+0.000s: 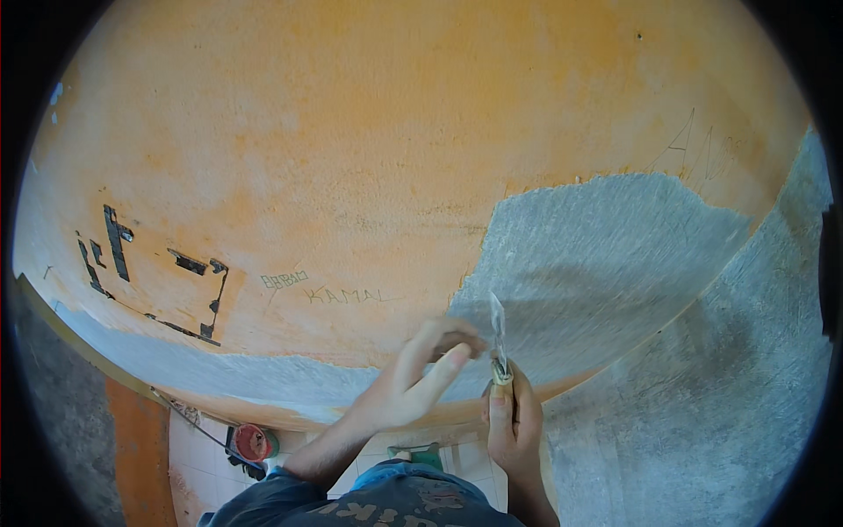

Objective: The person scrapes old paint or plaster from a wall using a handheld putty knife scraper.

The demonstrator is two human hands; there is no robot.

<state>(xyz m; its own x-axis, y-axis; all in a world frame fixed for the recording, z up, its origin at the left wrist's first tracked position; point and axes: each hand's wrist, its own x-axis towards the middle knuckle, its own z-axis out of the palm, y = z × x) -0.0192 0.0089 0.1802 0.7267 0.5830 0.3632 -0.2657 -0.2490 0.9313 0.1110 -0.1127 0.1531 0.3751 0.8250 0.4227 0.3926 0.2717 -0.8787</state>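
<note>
A putty knife (pixel 498 338), narrow and pale-bladed, stands nearly upright just in front of the wall, its blade tip rising over the grey plastered patch (pixel 606 263) and its handle sunk in the right hand (pixel 512 422). The right hand is clenched round the handle, thumb laid up along it toward the blade's base. The left hand (pixel 421 373) reaches in from the lower left with fingers extended and loosely spread; its fingertips (pixel 465 338) come up beside the lower part of the blade, though whether they touch the metal cannot be told. The left hand grasps nothing that can be seen. Behind both hands the orange wall (pixel 334 149) fills most of the view, its rough surface scratched with faint writing near the middle and marked with black painted strokes (pixel 158 281) at the left. The grey patch spreads from the hands upward and to the right, meeting a second grey-coated surface (pixel 729 386) at the right edge. A paler grey band (pixel 202 364) runs along the foot of the orange wall. Below, on a pale tiled floor (pixel 202 474), lies a red round object (pixel 252 442), and a green object (pixel 426 455) shows between the forearms, above the person's dark shirt (pixel 386 505).
</note>
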